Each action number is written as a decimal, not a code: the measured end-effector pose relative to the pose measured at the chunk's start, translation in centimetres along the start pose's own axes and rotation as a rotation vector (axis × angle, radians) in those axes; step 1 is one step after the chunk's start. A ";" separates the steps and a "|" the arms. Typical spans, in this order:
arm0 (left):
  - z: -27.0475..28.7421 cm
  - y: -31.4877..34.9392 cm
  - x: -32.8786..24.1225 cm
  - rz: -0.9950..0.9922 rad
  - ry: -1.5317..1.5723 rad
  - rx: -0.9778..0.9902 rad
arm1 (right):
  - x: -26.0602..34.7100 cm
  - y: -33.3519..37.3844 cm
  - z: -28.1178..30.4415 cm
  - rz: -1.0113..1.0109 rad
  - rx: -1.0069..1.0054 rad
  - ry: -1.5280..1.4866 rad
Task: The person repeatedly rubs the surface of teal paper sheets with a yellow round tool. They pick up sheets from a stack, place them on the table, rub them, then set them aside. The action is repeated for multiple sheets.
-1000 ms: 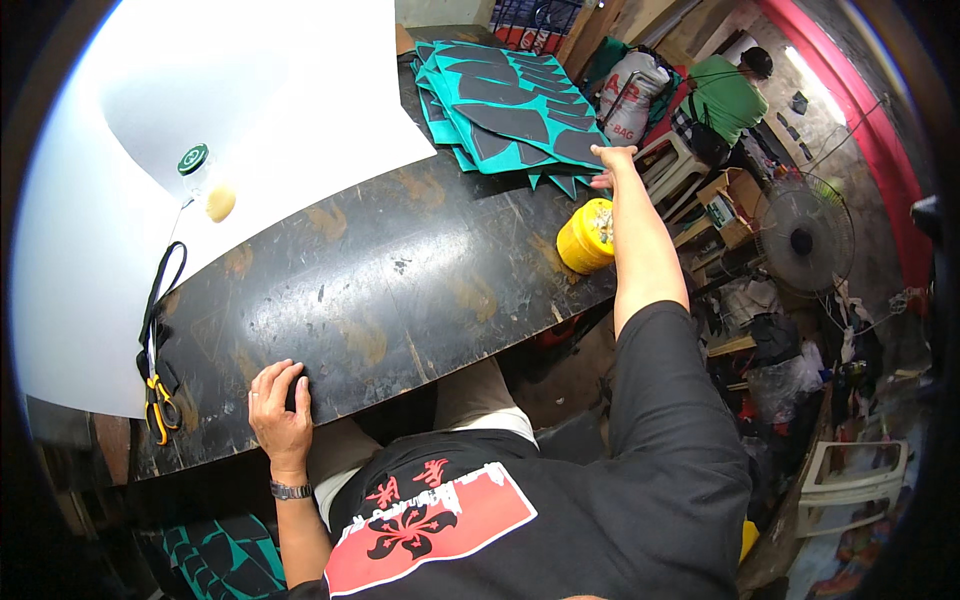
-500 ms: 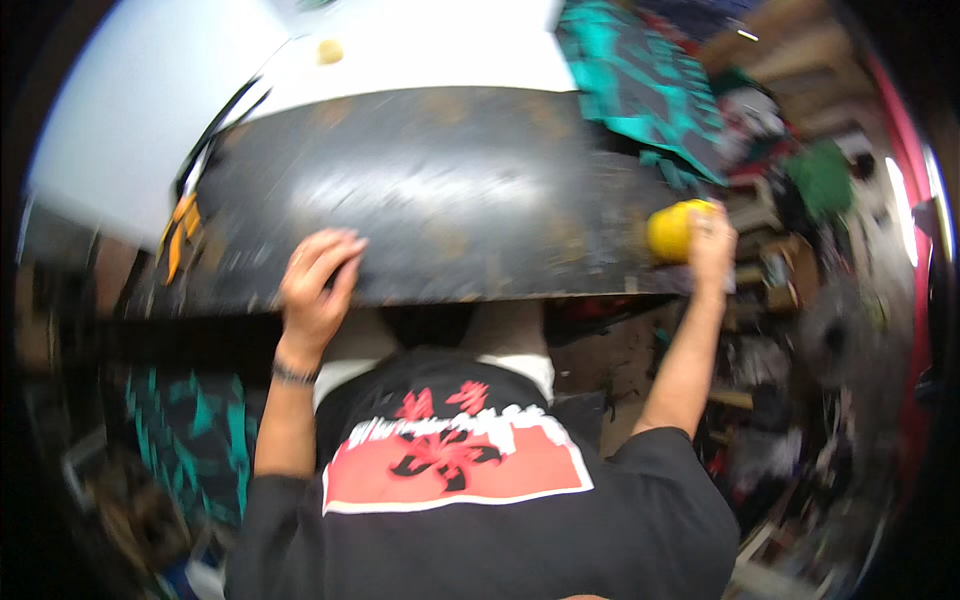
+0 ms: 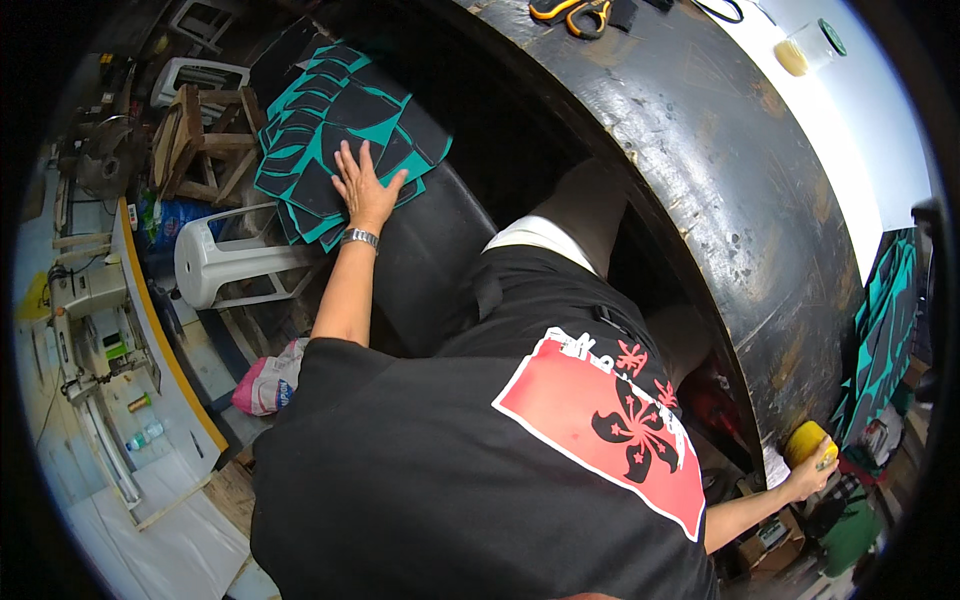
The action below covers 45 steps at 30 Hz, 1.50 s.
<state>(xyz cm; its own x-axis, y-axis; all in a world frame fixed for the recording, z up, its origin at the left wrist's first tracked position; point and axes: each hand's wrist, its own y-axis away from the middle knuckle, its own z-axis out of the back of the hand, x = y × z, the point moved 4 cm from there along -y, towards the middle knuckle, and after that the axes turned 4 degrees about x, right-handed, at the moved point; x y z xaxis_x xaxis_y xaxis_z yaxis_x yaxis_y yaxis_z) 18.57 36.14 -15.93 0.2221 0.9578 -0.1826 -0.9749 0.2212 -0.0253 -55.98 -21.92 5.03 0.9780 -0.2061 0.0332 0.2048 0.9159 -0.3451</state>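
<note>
My left hand (image 3: 368, 195) lies with fingers spread on a stack of flat black and teal cut pieces (image 3: 363, 108). The stack rests on a black padded surface (image 3: 440, 235) to my left. Far to the right, my right hand (image 3: 810, 478) is closed on a yellow rounded object (image 3: 803, 440) at the corner of the dark worktable (image 3: 720, 160). Its exact kind is unclear, and my fingers cover part of it.
Orange-handled scissors (image 3: 588, 15) and a green-lidded jar (image 3: 818, 42) are at the top. More teal and black pieces (image 3: 885, 330) hang at the right. White stools (image 3: 205, 262), a wooden stool (image 3: 205, 140) and a sewing machine (image 3: 88, 295) stand left.
My view has swung left. My left hand has gone from above the worktable's front edge to the stack of cut pieces. My right hand still has the yellow object at the table's right end.
</note>
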 end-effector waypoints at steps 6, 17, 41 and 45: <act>-3.2 -1.2 5.3 0.105 0.037 0.022 | -0.2 -0.3 0.1 0.024 0.012 0.001; -1.1 -5.0 5.2 -0.133 -0.130 0.098 | -0.8 -1.0 -0.9 0.049 -0.019 -0.033; 31.4 10.6 -27.2 -1.372 0.292 -0.628 | 1.2 1.6 -0.1 0.140 0.063 -0.188; 22.7 15.2 -35.8 -1.764 0.195 -0.092 | 2.4 3.1 1.1 0.101 0.040 -0.221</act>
<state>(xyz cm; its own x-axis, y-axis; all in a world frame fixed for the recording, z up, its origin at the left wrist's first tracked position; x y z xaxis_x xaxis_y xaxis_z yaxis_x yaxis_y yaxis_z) -3.83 9.35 12.58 0.9082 -0.4183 0.0171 0.3973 0.8481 -0.3505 -52.93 -19.22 5.08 0.9778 -0.0364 0.2066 0.1026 0.9420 -0.3195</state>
